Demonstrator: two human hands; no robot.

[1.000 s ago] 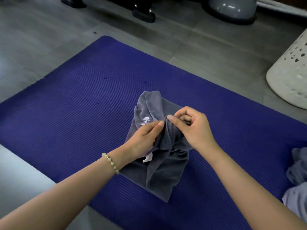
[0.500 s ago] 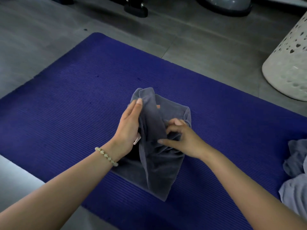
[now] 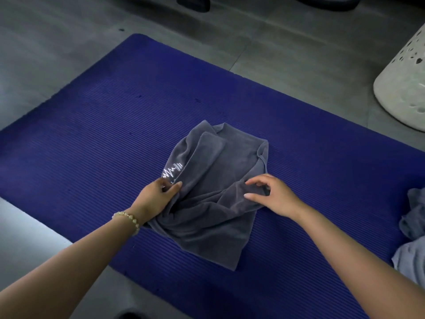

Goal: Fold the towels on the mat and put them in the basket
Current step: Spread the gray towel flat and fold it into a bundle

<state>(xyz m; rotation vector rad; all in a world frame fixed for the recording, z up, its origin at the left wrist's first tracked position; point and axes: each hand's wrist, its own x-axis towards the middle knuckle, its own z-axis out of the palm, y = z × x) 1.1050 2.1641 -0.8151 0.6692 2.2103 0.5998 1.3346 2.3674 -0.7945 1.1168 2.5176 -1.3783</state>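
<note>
Grey towel (image 3: pixel 216 192) lies rumpled, only part-folded, mid-frame on the mat (image 3: pixel 92 146), left hand (image 3: pixel 156 199) and right hand (image 3: pixel 273 196) each pinching its cloth; unfolded towels (image 3: pixel 414 226) wait lower right, basket (image 3: pixel 404 84) upper right.

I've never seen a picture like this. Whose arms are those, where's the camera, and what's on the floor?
No machine here: those are a person's two bare arms. The camera sits on their head and looks down, so you see what they see. A blue mat lies on the floor with a gray towel on it. The left hand and the right hand each pinch that towel. At the right edge lie more towels, and a white basket stands beside the mat.
</note>
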